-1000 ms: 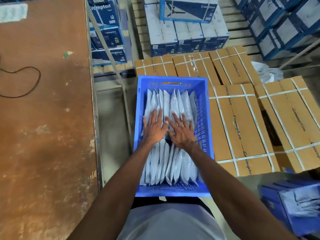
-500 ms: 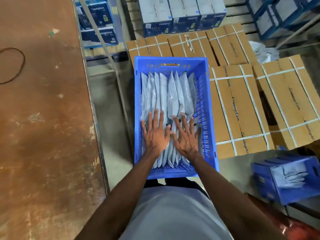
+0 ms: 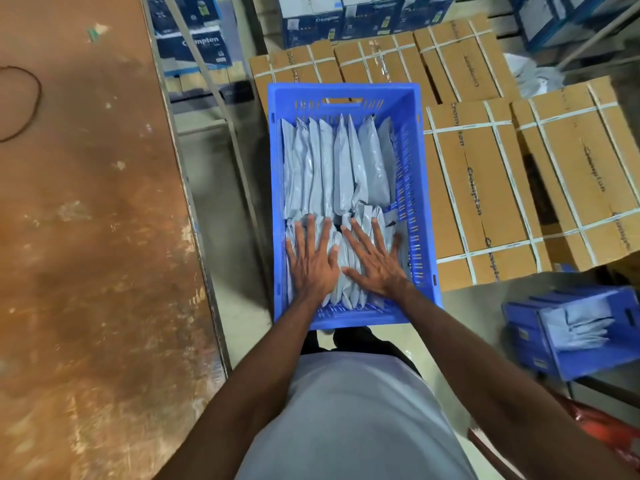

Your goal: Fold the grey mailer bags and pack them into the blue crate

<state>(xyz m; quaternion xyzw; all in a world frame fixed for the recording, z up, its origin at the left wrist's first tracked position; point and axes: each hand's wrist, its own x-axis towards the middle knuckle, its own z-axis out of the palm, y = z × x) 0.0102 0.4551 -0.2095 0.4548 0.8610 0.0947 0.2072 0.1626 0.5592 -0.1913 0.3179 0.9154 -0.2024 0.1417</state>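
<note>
My left hand (image 3: 311, 261) and right hand (image 3: 375, 261) have slid back toward me w/ fingers spread flat, pressing the near row of grey mailer bags (image 3: 341, 168) in the blue crate (image 3: 424, 202). Rows look tamped, prob. near full; far right corner is blurry.

Worn brown table (image 3: 86, 237) beside strapped cartons (image 3: 485, 188).

Both bare forearms reach forward and down; the left hand (image 3: 311, 263) and right hand (image 3: 375, 261) lie flat, palms down, side by side, fingers straight and spread.
</note>
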